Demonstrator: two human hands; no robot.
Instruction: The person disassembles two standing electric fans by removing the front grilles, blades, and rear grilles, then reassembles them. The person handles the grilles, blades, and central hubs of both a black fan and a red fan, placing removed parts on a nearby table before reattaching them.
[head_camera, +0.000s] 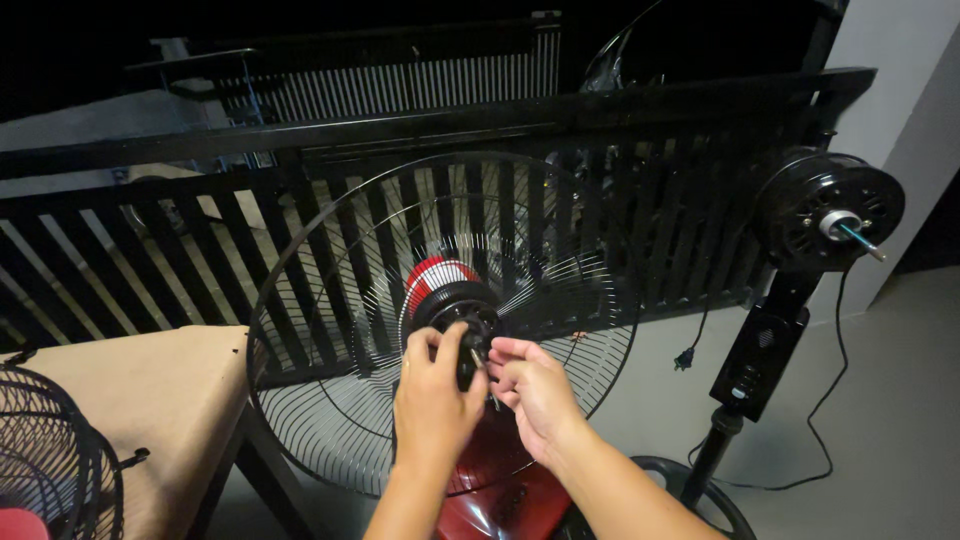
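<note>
Fan guard (330, 300), round, black wire, is being held upright in front of a black railing (150, 240), beside a tan-topped table (150, 400). Black hub (462, 312) at its centre, backed by a red-and-white disc (435, 275), is being gripped by the left hand (435, 395), fingers closed round it. Small thin piece, too small to identify, is being pinched by the right hand (535, 385) just beside the hub. Fan stand (770, 350) with bare motor (828, 210) is being left standing well apart, on the right. Second wire guard (50, 450) is being kept at lower left.

Your left hand (432, 392) and right hand (535, 385) meeting at the black hub (455, 305) of a round black wire fan guard (330, 300), bare fan motor on its stand (828, 210) at right
</note>
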